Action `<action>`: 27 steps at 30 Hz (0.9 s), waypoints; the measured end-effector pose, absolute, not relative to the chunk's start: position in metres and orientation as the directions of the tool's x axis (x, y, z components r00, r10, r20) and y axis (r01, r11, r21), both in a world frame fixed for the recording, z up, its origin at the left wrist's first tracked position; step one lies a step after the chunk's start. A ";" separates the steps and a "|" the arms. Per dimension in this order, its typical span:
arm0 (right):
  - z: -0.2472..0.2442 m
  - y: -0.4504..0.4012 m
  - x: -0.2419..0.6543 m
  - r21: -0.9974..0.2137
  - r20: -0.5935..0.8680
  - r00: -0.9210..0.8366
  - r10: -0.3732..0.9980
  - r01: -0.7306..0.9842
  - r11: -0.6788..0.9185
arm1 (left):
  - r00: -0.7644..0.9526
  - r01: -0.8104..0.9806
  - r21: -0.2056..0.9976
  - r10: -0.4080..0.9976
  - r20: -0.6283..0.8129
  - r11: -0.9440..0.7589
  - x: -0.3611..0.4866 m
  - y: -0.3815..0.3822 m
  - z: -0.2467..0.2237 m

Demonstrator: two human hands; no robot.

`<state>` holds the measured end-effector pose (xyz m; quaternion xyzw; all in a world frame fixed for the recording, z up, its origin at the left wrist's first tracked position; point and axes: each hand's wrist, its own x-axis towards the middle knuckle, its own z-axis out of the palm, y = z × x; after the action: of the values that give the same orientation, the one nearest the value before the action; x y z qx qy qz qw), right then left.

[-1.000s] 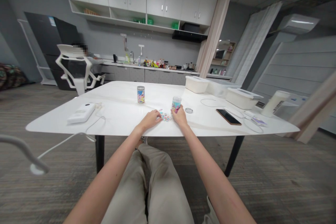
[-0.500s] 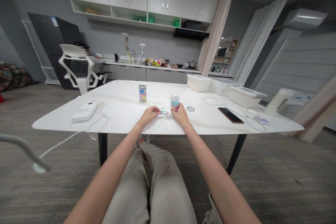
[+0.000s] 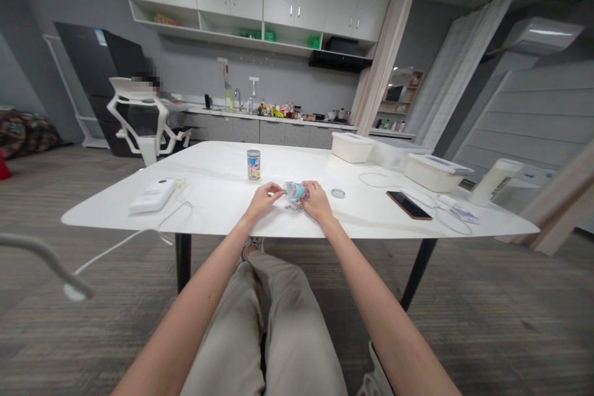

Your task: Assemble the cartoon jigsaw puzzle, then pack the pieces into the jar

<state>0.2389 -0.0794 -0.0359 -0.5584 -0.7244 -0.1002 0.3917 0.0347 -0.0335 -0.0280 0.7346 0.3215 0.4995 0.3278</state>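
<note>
My right hand (image 3: 318,201) is wrapped round a small clear jar with a colourful print (image 3: 299,190), tipped on its side with its open mouth facing left. At that mouth, my left hand (image 3: 265,199) is closed in a pinch on a small greenish piece (image 3: 284,191), its kind too small to make out. Small colourful pieces (image 3: 293,205) lie scattered on the white table (image 3: 213,198) under the jar, partly hidden by it. A round silver-rimmed lid (image 3: 338,193) lies right of my right hand. A second printed jar (image 3: 253,164), lidded, stands upright beyond my left hand.
At the left lies a white box-shaped device (image 3: 153,195) with a cable. To the right are a phone (image 3: 408,205), cables, lidded storage boxes (image 3: 351,147) and a white cylindrical container (image 3: 496,182). A person sits behind a white chair (image 3: 142,117) at the back left.
My right hand has tipped the jar from upright onto its side, its mouth now toward my left hand. The left fingers, still pinched, are now at the jar's mouth.
</note>
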 end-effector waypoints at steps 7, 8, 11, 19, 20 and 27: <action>-0.033 -0.082 0.236 -0.229 0.675 -0.168 0.719 0.878 0.420 | 0.227 0.205 0.749 0.775 0.590 -0.630 0.032 -0.033 -0.030; -0.033 -0.082 0.236 -0.233 0.672 -0.170 0.721 0.876 0.423 | 0.217 0.214 0.743 0.772 0.597 -0.634 0.032 -0.033 -0.030; -0.034 -0.082 0.235 -0.241 0.672 -0.162 0.723 0.875 0.420 | 0.203 0.245 0.731 0.771 0.604 -0.637 0.033 -0.034 -0.029; -0.034 -0.080 0.238 -0.370 0.707 0.046 0.706 0.874 0.314 | 0.220 0.341 0.798 0.868 0.446 -0.496 0.036 -0.032 -0.034; -0.034 -0.080 0.239 -0.433 0.702 0.143 0.697 0.863 0.260 | 0.270 0.358 0.792 0.867 0.419 -0.494 0.036 -0.032 -0.036; -0.033 -0.078 0.241 -0.533 0.631 0.340 0.697 0.843 0.071 | 0.476 0.445 0.656 0.782 0.403 -0.609 0.038 -0.035 -0.038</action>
<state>0.2413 -0.0782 -0.0329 -0.6769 -0.5688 -0.0792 0.4603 0.0378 -0.0353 -0.0384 0.8252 0.3717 0.3516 0.2390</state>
